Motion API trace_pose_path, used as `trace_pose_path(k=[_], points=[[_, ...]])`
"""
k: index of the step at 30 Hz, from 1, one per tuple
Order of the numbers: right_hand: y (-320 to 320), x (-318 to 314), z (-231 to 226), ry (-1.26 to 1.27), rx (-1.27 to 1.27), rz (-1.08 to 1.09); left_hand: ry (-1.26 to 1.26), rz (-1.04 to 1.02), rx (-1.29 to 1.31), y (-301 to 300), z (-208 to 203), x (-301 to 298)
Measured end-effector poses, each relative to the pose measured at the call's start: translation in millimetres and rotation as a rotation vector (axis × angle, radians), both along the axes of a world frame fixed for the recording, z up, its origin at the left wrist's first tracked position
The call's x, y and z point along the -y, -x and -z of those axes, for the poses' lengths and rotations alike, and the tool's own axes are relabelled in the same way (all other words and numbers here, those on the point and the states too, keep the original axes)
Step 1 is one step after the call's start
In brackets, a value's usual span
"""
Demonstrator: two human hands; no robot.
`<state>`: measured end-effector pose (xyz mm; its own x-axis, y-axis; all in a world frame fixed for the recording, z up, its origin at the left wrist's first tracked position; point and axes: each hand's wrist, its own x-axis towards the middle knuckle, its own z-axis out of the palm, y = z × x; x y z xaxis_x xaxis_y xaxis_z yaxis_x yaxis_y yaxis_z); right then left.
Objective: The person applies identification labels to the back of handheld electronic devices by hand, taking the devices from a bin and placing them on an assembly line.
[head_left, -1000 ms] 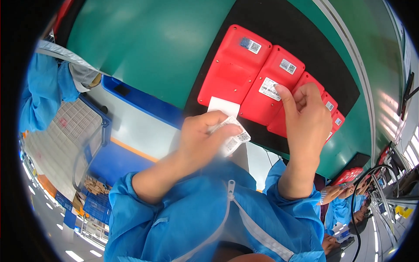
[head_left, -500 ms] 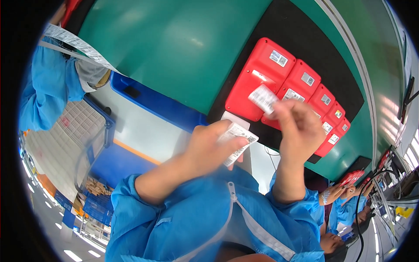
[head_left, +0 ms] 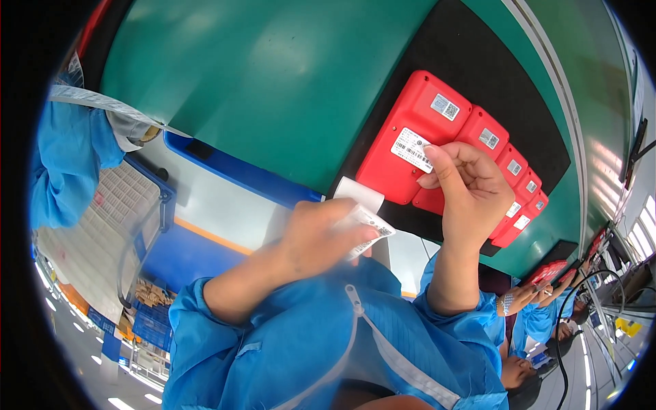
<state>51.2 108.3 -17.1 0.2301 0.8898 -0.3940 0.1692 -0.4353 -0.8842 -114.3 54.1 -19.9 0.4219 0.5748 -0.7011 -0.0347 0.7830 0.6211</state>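
Several red flat devices lie in a row on a black mat [head_left: 471,61] across the green table; the nearest red device [head_left: 403,160] bears a white barcode label [head_left: 412,148]. My right hand [head_left: 465,191] has its fingertips on that label, pressing at its edge. My left hand [head_left: 321,236] is lower and to the left, blurred, closed on a strip of white barcode labels [head_left: 369,229]. Both forearms are in blue sleeves.
A blue bin [head_left: 225,205] with a white inside stands at the table's near edge. A blue crate with a white grid tray [head_left: 102,219] is at the left. Other people in blue coats work at the right [head_left: 540,314], by more red devices.
The view has shifted and the red devices have slid right. My right hand has gone from holding a label above the devices to pressing it on the nearest one. My left hand still grips the strip.
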Motion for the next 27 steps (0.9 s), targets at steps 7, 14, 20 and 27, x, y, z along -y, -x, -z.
trace_pose_path(k=[7,14,20,27], points=[[3.7,-2.4,-2.4,-0.002,0.066,-0.031,0.016,-0.072,0.036,-3.3,-3.0,5.3],[-6.2,-12.8,-9.6,-0.106,0.696,-0.437,-0.177,0.013,0.19,-7.5,-0.2,18.4],[-22.6,30.5,-18.1,-0.17,-0.182,-0.545,-0.66,0.068,0.245,-9.7,-2.3,36.1],[-30.6,68.7,-19.1,-0.369,-0.21,-0.389,-0.895,-0.252,-0.081,0.1,-2.3,48.5]])
